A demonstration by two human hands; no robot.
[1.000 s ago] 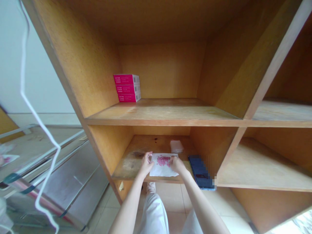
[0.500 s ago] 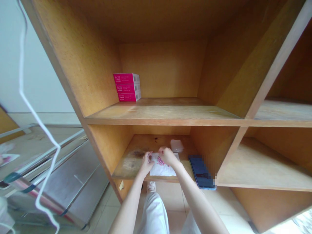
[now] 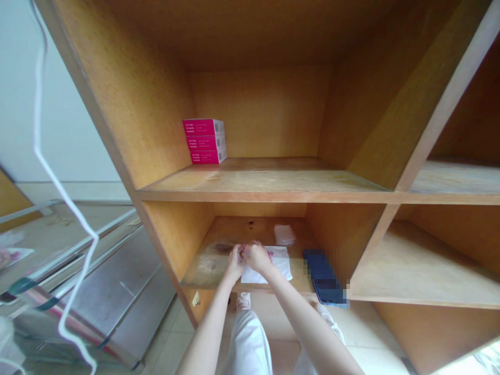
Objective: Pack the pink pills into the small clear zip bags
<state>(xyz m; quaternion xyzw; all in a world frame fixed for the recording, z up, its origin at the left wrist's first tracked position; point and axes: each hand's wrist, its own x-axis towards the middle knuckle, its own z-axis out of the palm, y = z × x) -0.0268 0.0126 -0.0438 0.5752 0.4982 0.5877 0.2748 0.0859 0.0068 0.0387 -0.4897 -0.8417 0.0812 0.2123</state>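
Observation:
On the lower shelf lies a white sheet (image 3: pixel 282 266), with small pink bead-like pieces (image 3: pixel 270 254) on it, partly covered by my right hand. My left hand (image 3: pixel 235 262) is closed in a pinch at the sheet's left edge. Closed fingers of my right hand (image 3: pixel 255 257) meet it there, over the sheet's upper left part. A trace of pink shows between the fingertips, too small to name. Behind the sheet is a small clear plastic packet (image 3: pixel 285 235), touched by neither hand.
A dark blue flat object (image 3: pixel 326 278), partly blurred out, lies at the shelf's right front edge. Three stacked pink boxes (image 3: pixel 205 141) stand on the upper shelf (image 3: pixel 265 177). A white cable (image 3: pixel 72 208) hangs at left, before a metal-framed cart (image 3: pixel 128 281).
My right hand has moved left, from above the pink pieces to my left hand. The fingers of both hands now come together.

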